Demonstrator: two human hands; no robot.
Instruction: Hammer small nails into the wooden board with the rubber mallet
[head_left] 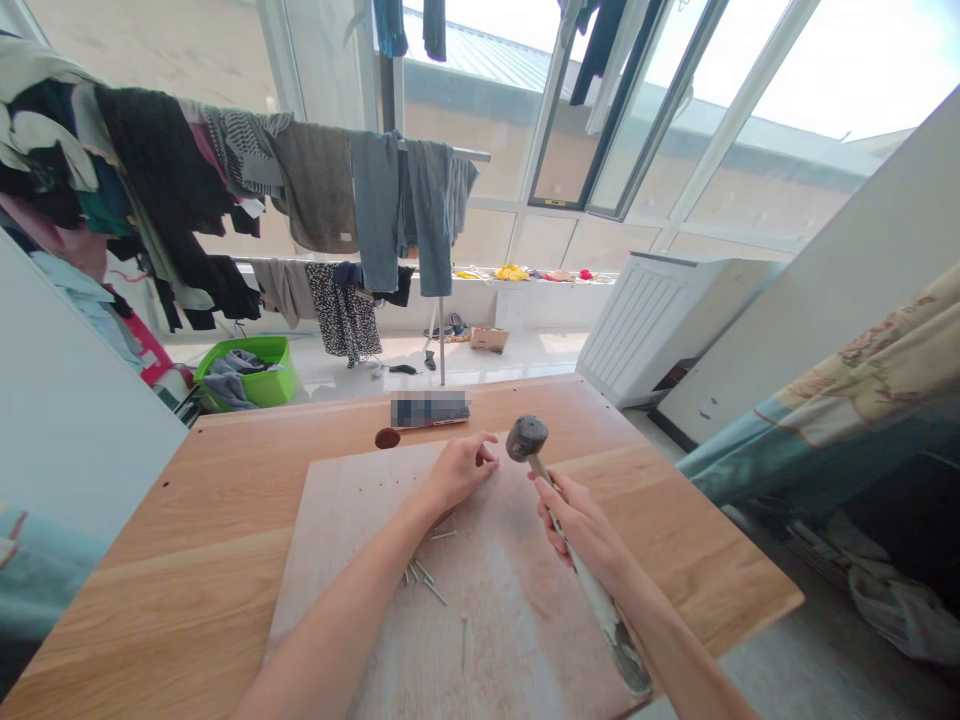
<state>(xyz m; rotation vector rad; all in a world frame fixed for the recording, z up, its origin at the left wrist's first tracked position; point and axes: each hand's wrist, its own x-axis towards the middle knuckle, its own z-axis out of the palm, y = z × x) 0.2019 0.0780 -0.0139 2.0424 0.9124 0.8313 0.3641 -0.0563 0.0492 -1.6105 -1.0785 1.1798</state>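
Observation:
My right hand [581,525] is wrapped round the wooden handle of a hammer [526,438], whose dark head is raised above a pale board [360,520]. My left hand [463,468] rests on the far part of that board, its fingers pinched together just left of the hammer head; what they hold is too small to make out. Several loose nails [426,575] lie on the board under my left forearm. Small dark specks dot the board near its far left corner.
The board lies on a wooden table [202,520]. A small brown disc [387,438] and a blurred flat object [430,409] sit at the table's far edge. Beyond are a laden clothes rack [322,190], a green laundry basket [251,372] and a white cabinet [652,320].

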